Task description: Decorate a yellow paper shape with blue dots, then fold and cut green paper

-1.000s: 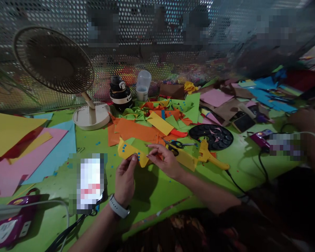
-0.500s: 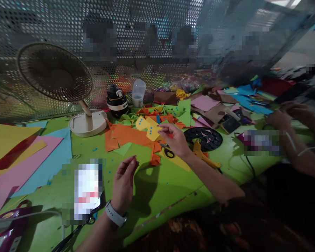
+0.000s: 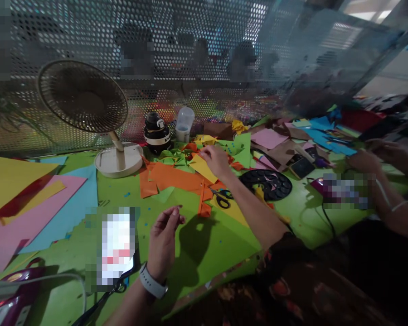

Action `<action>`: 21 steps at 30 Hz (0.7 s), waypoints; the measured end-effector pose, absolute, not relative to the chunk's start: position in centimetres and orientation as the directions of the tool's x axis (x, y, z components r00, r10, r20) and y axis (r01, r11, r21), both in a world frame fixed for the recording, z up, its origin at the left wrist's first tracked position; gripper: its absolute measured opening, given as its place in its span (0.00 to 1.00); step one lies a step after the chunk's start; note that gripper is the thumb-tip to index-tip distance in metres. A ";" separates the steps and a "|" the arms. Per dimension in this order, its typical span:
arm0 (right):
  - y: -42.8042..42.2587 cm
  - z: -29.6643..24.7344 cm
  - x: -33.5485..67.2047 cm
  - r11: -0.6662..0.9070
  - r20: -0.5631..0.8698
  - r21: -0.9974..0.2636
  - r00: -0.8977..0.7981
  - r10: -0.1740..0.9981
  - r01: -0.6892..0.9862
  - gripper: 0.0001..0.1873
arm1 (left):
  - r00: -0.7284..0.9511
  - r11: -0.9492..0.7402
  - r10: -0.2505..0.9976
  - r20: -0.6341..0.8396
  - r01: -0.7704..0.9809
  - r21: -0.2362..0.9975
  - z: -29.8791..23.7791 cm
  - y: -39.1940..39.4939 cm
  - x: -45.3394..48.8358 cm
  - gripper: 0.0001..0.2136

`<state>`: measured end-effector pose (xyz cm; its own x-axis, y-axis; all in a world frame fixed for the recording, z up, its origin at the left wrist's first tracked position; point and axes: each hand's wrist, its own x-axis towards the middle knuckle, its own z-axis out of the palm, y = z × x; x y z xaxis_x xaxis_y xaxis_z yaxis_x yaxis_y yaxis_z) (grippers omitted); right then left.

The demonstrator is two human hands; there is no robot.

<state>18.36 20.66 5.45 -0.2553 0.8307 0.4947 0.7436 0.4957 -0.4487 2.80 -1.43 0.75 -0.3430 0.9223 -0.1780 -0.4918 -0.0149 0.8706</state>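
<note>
My left hand is raised over the green table, its thumb and fingers pinched together; anything between the tips is too small to name. My right hand reaches forward over the pile of cut paper. Its fingers bend downward and their tips are partly hidden, so its grip is unclear. Just below them lies a yellow paper piece, and behind are yellow cut-outs. An orange paper sheet lies left of the right hand. Black-handled scissors rest on paper under the right forearm.
A fan, a black bottle and a clear cup stand at the back. To the left are coloured sheets and a lit phone. A black round tray and a glue gun lie right, near another person's hands.
My right hand has moved forward over the pile; the yellow dotted pieces it held up no longer show in it. My left hand stays pinched, in nearly the same place. The view has shifted slightly.
</note>
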 end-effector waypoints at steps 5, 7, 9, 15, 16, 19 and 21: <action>18.1 3.7 17.3 0.448 0.344 -0.522 -0.302 0.889 0.726 0.09 | -0.290 0.021 0.943 -0.166 -0.445 0.896 1.0 -1.7 3.0 0.10; 17.8 3.5 17.4 0.440 0.321 -0.535 -0.308 0.896 0.721 0.11 | -0.293 0.013 0.943 -0.157 -0.440 0.898 1.0 -1.8 3.0 0.10; 17.3 3.4 17.6 0.423 0.293 -0.549 -0.308 0.905 0.721 0.14 | -0.295 0.005 0.943 -0.153 -0.447 0.895 1.0 -1.7 2.9 0.10; 16.0 3.2 18.2 0.342 0.261 -0.479 -0.240 0.935 0.809 0.21 | -0.302 -0.003 0.941 -0.151 -0.455 0.890 0.9 -1.6 3.1 0.09; 16.0 3.2 18.5 0.307 0.271 -0.446 -0.200 0.942 0.840 0.23 | -0.303 -0.006 0.941 -0.149 -0.455 0.890 1.0 -1.6 3.1 0.09; 15.7 3.3 19.6 0.258 0.289 -0.415 -0.142 0.947 0.873 0.30 | -0.302 -0.007 0.942 -0.147 -0.456 0.890 1.0 -1.5 2.9 0.09; 15.3 3.1 20.4 0.315 0.324 -0.404 -0.188 0.927 0.859 0.29 | -0.304 -0.002 0.940 -0.157 -0.463 0.886 1.1 -1.4 2.9 0.09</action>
<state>20.43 15.29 3.14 -0.1882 0.9273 0.3235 0.8589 0.3152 -0.4036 2.86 -1.45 1.05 -0.3037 0.9398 -0.1566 -0.4632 -0.0020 0.8862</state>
